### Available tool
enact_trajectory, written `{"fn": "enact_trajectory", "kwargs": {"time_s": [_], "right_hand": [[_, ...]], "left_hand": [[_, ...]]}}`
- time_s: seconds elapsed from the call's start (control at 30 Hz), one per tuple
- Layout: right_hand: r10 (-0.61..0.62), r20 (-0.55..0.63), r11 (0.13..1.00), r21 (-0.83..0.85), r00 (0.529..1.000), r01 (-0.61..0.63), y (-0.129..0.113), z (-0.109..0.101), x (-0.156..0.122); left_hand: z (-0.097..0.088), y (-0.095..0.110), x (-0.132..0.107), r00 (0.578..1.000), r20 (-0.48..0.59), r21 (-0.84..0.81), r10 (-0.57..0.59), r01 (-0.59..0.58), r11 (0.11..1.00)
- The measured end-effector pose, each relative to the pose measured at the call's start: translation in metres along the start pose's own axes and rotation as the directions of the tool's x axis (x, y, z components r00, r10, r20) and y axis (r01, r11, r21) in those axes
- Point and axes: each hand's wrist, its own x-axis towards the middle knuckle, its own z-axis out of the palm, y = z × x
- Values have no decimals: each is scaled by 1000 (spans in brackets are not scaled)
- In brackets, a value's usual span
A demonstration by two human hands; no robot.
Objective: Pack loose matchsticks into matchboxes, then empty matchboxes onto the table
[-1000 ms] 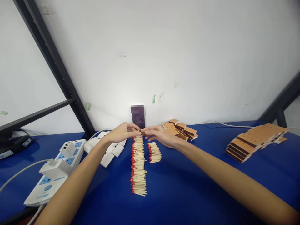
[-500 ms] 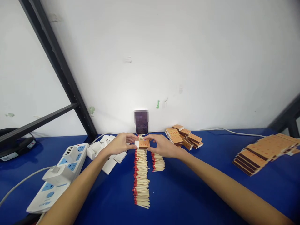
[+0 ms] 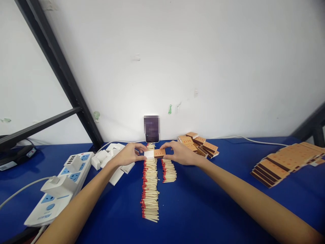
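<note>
Between my two hands, over the far part of a long row of matches (image 3: 150,189), is a matchbox pulled partly open. My left hand (image 3: 130,153) pinches its white inner tray (image 3: 149,154) at the left end. With thumb and fingers my right hand (image 3: 180,153) grips the orange, dark-sided sleeve (image 3: 159,153). About half the tray sticks out to the left of the sleeve. The matches in the row have red heads pointing left. A shorter group of matches (image 3: 169,171) lies just right of the row, below my right hand.
White trays (image 3: 103,155) are heaped on the left, beside a power strip (image 3: 76,178) with plugs. Orange matchboxes (image 3: 208,147) are piled behind my right hand. Flat sleeves (image 3: 286,159) lie fanned at far right. A phone (image 3: 151,130) leans on the wall.
My hands have moved a little apart, and more of the white tray now shows outside the sleeve. The whole view has shifted slightly.
</note>
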Motion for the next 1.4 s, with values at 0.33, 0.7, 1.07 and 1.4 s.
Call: {"fn": "enact_trajectory", "kwargs": {"time_s": [0.33, 0.7, 1.07, 1.4], "right_hand": [[48, -90, 997, -54, 995, -53, -16, -35, -44], [314, -388, 883, -216, 867, -417, 43, -90, -129], [251, -365, 869, -323, 896, -375, 60, -69, -102], [133, -371, 804, -502, 919, -319, 27, -95, -160]], "left_hand": [[-3, 2, 0, 1000, -11, 15, -4, 4, 1000], [-7, 12, 3, 999, -16, 18, -29, 29, 999], [-6, 29, 2, 1000, -23, 91, 4, -2, 996], [-23, 33, 1, 997, -80, 57, -16, 21, 998]]}}
